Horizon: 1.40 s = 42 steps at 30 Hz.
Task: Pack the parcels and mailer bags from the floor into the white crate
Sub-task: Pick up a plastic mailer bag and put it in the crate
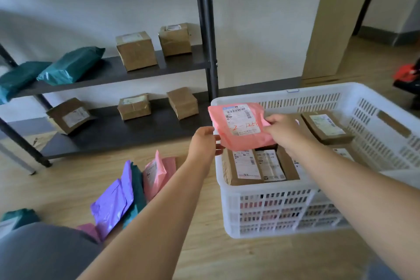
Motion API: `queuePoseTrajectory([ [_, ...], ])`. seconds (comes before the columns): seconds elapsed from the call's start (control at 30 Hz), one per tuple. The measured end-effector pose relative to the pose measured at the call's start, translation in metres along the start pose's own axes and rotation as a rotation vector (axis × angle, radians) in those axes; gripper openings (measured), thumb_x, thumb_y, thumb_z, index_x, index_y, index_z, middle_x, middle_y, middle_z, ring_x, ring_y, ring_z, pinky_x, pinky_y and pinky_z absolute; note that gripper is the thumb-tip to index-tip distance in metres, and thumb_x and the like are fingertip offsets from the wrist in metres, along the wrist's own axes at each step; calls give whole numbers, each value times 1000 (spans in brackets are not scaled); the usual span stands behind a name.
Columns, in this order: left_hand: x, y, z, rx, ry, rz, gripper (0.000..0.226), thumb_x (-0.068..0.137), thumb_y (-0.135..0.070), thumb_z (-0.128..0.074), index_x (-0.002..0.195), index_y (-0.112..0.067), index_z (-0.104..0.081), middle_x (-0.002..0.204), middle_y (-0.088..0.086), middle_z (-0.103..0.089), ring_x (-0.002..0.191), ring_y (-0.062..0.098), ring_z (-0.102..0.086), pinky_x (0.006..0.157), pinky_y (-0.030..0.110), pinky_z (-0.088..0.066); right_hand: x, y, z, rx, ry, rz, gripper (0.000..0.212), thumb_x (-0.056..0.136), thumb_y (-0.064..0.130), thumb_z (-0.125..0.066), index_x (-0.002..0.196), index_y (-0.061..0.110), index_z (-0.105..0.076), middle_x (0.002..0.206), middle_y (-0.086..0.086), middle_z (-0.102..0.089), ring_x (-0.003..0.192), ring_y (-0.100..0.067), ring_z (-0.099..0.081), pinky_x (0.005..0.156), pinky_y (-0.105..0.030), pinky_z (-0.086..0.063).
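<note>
Parcels [245,166] of brown cardboard lay label-up inside the white crate [272,191]. Over the crate's left side I held a pink mailer bag [241,129], label facing me. My right hand [284,132] pinched its right edge and my left hand [204,143] gripped its lower left edge with curled fingers. A purple mailer bag [111,204] and another pink one [154,175] lay on the floor beside the crate.

Wooden floor [204,254], white crate [272,211] on it, mailer bags [113,204] piled beside, dark shelf rack [113,129] with cardboard boxes [136,51]
</note>
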State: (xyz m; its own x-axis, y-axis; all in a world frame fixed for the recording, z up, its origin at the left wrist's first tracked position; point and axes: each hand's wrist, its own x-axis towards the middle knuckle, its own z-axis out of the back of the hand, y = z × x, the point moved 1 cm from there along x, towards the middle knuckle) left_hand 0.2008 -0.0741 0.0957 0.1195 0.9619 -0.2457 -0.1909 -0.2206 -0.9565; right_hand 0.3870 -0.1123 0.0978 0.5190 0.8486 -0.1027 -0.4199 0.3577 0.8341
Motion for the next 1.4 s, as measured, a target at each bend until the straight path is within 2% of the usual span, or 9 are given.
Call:
queuePoseTrajectory([
  [0.13, 6, 7, -32, 196, 93, -23, 12, 95, -24, -43, 105, -22, -49, 94, 3, -64, 86, 26, -65, 80, 37, -54, 5, -26, 10, -125, -21, -15, 25, 94, 11, -55, 118, 10, -63, 107, -2, -64, 82, -15, -58, 58, -25, -42],
  [0.23, 9, 24, -59, 606, 151, -162, 47, 92, -19, -50, 137, -21, -36, 111, 3, -64, 96, 27, -65, 78, 35, -53, 6, -40, 17, -264, 3, -60, 20, 94, 17, -52, 106, 9, -66, 103, -8, -67, 89, -25, -63, 71, -35, -51],
  [0.43, 25, 52, -93, 1031, 275, -212, 36, 94, -17, -47, 128, -23, -56, 122, 5, -61, 105, 24, -60, 78, 28, -46, 6, -64, 15, -502, 132, -84, 15, 95, 14, -48, 83, 22, -51, 81, -2, -64, 64, -14, -57, 50, -24, -39],
  [0.57, 30, 71, -101, 1181, 353, -185, 36, 96, -21, -42, 130, -21, -55, 124, 5, -59, 110, 24, -58, 87, 34, -49, 0, -71, 15, -583, 274, -93, 22, 93, 5, -47, 87, 25, -41, 81, 4, -52, 78, -19, -53, 68, -29, -41],
  [0.7, 37, 81, -102, 1191, 413, -123, 36, 97, -24, -37, 127, -17, -55, 123, 8, -56, 107, 26, -57, 91, 39, -51, 11, -90, 9, -571, 348, -199, 28, 92, 10, -50, 117, 16, -60, 105, -5, -63, 98, -24, -60, 79, -33, -46],
  [0.8, 38, 85, -102, 1238, 453, -73, 37, 97, -21, -35, 128, -17, -55, 124, 9, -55, 111, 27, -54, 93, 40, -51, 15, -92, 4, -622, 366, -244, 41, 94, 9, -51, 136, 10, -50, 132, -12, -57, 118, -27, -55, 96, -35, -43],
  [1.03, 38, 81, -101, 1128, 388, -81, 42, 95, -15, -37, 135, -18, -50, 135, 9, -46, 117, 29, -52, 95, 42, -50, 24, -102, -4, -575, 344, -194, 59, 93, 10, -50, 150, 16, -34, 148, -9, -44, 129, -26, -49, 103, -37, -42],
  [1.23, 21, 65, -82, 863, 167, -358, 56, 92, -7, -41, 146, -22, -36, 156, 0, -22, 139, 24, -31, 107, 41, -40, 23, -94, -7, -502, 216, -125, 59, 95, 14, -55, 149, 18, -34, 152, -5, -39, 133, -27, -45, 104, -39, -40],
  [1.4, 10, 53, -31, 926, -163, -623, 53, 88, -7, -46, 139, -22, -45, 149, 1, -37, 138, 23, -31, 118, 40, -17, 7, -55, -23, -298, 29, 120, 37, 98, 12, -50, 133, 22, -54, 133, 2, -58, 103, -15, -62, 74, -26, -50],
])
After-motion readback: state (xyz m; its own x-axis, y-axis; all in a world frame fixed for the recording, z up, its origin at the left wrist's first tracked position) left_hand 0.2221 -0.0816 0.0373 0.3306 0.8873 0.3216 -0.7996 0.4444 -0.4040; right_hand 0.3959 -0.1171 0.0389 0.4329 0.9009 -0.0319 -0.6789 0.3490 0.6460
